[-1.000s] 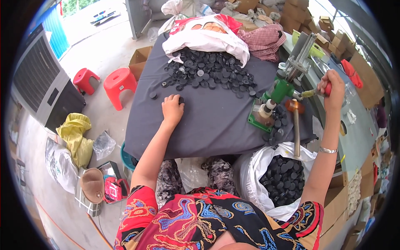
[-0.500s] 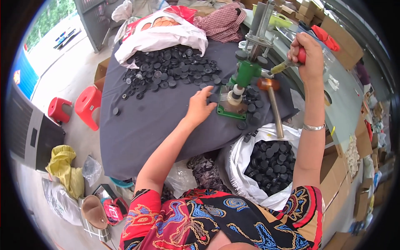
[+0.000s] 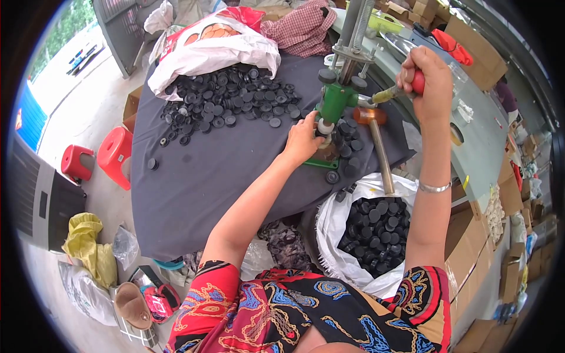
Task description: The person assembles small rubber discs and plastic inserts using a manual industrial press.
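A dark grey cloth covers my tabletop, strewn with black caps. My right grip is closed round the red lever handle of the green press; my left grip pinches at its base. Red stools stand on the concrete floor.

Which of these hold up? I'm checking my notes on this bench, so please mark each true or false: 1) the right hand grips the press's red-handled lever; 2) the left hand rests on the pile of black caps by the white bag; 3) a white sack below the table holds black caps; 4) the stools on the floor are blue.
1) True: the right hand is closed around the red handle of the lever on the green press.
2) False: the left hand is at the base of the press, apart from the pile of black caps.
3) True: the white sack is full of black caps.
4) False: the stools are red.
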The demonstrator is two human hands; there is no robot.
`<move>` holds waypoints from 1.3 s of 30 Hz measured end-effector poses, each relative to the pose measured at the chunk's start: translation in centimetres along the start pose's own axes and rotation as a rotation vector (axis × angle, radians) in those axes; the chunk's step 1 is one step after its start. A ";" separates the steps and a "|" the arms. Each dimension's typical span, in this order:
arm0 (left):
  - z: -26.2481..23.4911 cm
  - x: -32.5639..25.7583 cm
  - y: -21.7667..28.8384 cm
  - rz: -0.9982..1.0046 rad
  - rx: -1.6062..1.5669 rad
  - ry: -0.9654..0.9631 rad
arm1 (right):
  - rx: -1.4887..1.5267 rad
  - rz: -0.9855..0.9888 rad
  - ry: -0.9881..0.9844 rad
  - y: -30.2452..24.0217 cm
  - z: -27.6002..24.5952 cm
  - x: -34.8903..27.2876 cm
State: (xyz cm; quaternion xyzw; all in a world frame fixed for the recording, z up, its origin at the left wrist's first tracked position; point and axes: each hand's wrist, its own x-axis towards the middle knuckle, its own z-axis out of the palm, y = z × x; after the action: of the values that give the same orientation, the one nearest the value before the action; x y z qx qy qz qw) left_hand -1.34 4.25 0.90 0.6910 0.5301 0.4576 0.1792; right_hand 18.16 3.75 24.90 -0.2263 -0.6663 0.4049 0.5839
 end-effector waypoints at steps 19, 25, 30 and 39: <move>-18.7 -15.1 -9.1 -0.197 0.347 0.755 | -0.367 -0.158 -0.066 5.6 -0.1 -15.2; -28.5 -20.8 -14.6 -0.565 0.777 0.898 | -0.130 0.006 -0.009 1.0 0.7 -5.9; -27.7 -18.4 -13.8 -0.693 0.916 0.622 | -0.029 0.028 0.020 0.0 -1.2 -1.2; -24.1 -15.7 -13.4 -0.618 0.881 0.651 | -0.009 0.051 0.092 -0.7 1.0 0.3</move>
State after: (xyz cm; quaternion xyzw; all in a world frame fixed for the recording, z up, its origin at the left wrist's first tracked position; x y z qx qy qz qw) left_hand -29.07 -10.54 -3.36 0.3401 0.8715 0.3103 -0.1691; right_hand 17.23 3.25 25.65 -0.2642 -0.6347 0.4059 0.6021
